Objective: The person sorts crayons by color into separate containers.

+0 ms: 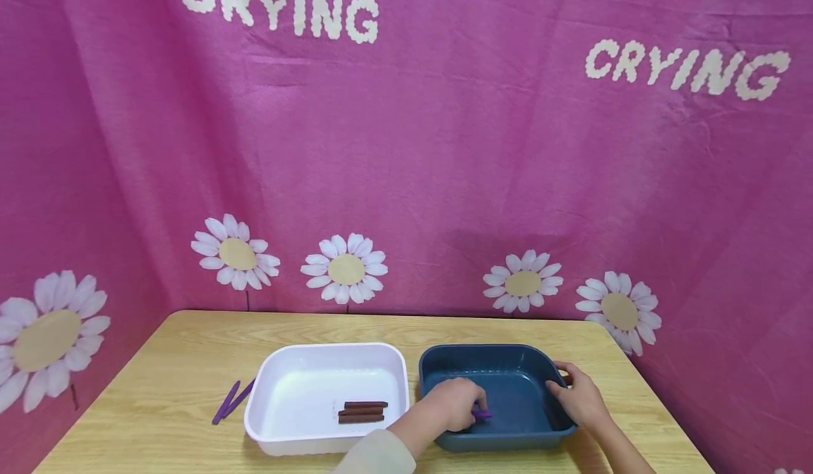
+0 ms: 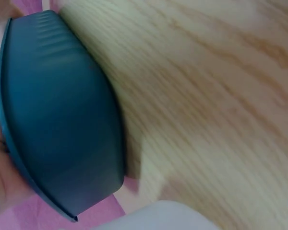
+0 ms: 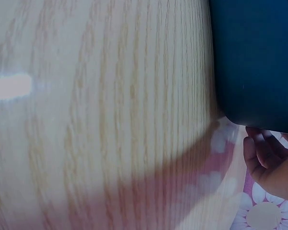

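My left hand (image 1: 459,400) reaches over the near left rim of a dark blue basin (image 1: 502,440) and pinches a purple crayon (image 1: 483,415) low inside it. My right hand (image 1: 583,398) grips the basin's right rim, its thumb over the inner side. From the right wrist view, its curled fingers (image 3: 266,148) show at the corner of the basin. The left wrist view has the basin's outer wall, with part of the left hand (image 2: 7,184) at its rim. A white basin (image 1: 327,444) stands to the left, with brown crayons (image 1: 362,411) lying in it.
Two purple crayons (image 1: 227,401) lie on the wooden table (image 1: 184,361), left of the white basin. A pink cloth (image 1: 419,163) with daisies and lettering hangs behind and along both sides of the table.
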Demonstrator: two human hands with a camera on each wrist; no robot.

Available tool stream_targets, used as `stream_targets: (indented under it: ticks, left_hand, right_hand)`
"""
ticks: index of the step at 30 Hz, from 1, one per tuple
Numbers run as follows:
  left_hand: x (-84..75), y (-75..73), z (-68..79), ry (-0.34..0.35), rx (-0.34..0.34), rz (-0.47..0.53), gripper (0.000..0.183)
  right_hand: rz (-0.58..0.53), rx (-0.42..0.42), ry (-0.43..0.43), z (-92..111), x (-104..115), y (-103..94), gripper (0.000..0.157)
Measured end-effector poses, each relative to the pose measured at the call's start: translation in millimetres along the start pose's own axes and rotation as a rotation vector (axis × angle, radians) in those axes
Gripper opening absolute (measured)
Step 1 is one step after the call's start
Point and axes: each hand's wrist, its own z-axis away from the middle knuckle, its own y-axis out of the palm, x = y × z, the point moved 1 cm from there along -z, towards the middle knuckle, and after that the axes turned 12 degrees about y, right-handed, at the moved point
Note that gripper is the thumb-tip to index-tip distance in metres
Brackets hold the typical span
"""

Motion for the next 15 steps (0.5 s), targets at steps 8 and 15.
stream_targets:
  ticks: [8,15]
  left_hand:
    - [-0.8,4.2,-0.4,-0.013,0.019,-0.021,0.019]
    - [2.1,-0.3,-1.1,-0.017,0.038,-0.009,0.014]
  right_hand:
    - [-0.001,0.011,0.016,1.4,0.9,0.4,0.046]
    - [-0.002,0.008,0.005,0.4,-0.5,-0.4,0.046]
